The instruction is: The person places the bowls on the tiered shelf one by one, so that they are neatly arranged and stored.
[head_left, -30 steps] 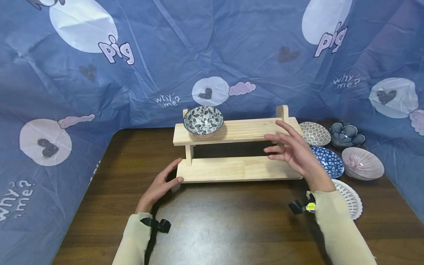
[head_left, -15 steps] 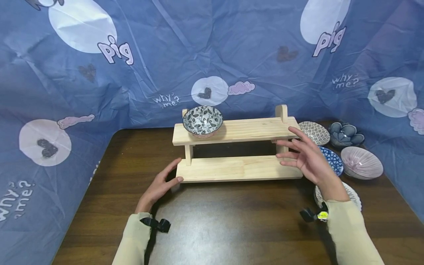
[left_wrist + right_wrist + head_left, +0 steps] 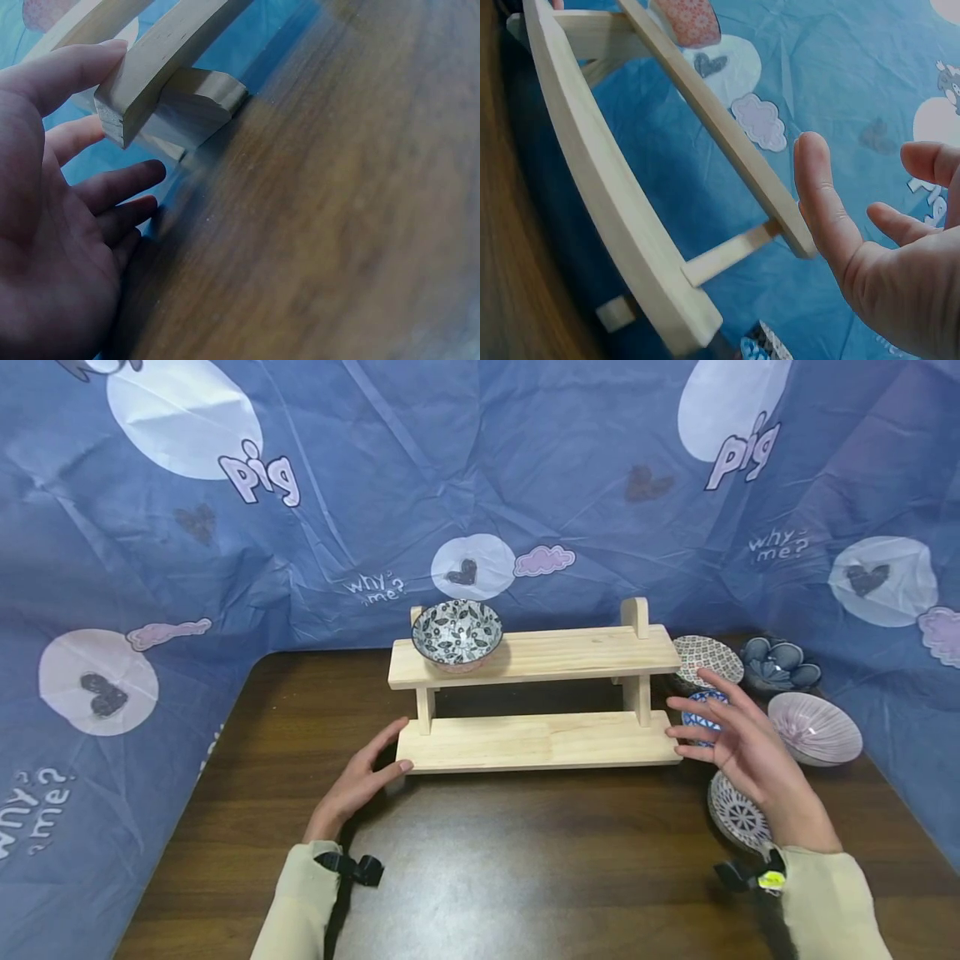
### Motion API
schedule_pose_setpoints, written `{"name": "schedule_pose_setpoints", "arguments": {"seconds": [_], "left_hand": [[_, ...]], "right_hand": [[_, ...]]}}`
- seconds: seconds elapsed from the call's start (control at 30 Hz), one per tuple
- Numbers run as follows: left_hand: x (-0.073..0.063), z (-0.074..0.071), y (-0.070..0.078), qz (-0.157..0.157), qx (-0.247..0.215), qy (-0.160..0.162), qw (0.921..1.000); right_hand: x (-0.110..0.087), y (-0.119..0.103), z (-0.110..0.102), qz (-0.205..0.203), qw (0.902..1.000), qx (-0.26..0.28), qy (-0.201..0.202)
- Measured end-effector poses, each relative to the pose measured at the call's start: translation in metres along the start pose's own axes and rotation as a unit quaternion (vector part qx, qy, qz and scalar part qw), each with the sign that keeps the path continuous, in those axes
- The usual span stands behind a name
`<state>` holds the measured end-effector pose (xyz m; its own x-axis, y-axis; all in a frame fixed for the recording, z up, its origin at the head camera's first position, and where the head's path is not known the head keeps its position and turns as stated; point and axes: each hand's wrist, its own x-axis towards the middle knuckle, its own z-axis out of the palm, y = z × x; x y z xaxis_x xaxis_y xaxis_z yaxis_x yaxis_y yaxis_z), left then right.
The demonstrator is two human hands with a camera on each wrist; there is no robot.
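Head view: wooden rack (image 3: 543,670) on the dark table (image 3: 525,860), just left of the crosshatched dish (image 3: 708,658) and the blue-and-white dish (image 3: 696,721), with a leaf-patterned bowl (image 3: 457,633) sitting near the left end of the upper shelf (image 3: 573,650). With the left hand (image 3: 360,777), pinches the left end of the lower shelf (image 3: 536,743) between thumb and forefinger, with the other three fingers slack and, judging by the left wrist view, free of it. With the right hand (image 3: 753,760), holds nothing: fingers loosely spread in the air by the right end, apart from the upper shelf as far as can be told. Cannot be sure about contact between those fingertips and the lower shelf. Main risk, probably: a swivel of the wooden rack, from a push or tug on the left with no counter-hold on the right. Could then slide or tip the leaf-patterned bowl; cannot see its foot, so cannot judge its footing. Could also drive the right end into the two nearby dishes and chip one. Another hazard: a low sweep of the right hand or the right sleeve (image 3: 828,902), enough to nudge the black-and-white dish (image 3: 738,814) close by the wrist. Seems less exposed farther out, at the pale ribbed bowl (image 3: 813,728) and the petal-shaped dish (image 3: 780,664), unless bumped by a shoved neighbour.
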<state>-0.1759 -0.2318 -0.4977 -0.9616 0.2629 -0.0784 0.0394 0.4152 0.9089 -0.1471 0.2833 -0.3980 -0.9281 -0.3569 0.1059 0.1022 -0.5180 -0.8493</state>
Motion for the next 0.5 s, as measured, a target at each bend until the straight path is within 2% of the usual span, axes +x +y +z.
{"name": "schedule_pose_setpoints", "arguments": {"seconds": [0.5], "left_hand": [[0.001,0.0,0.0,0.002,-0.004,-0.002,1.0]], "right_hand": [[-0.034,0.003,-0.025,-0.016,0.9966,0.071,-0.038]]}}
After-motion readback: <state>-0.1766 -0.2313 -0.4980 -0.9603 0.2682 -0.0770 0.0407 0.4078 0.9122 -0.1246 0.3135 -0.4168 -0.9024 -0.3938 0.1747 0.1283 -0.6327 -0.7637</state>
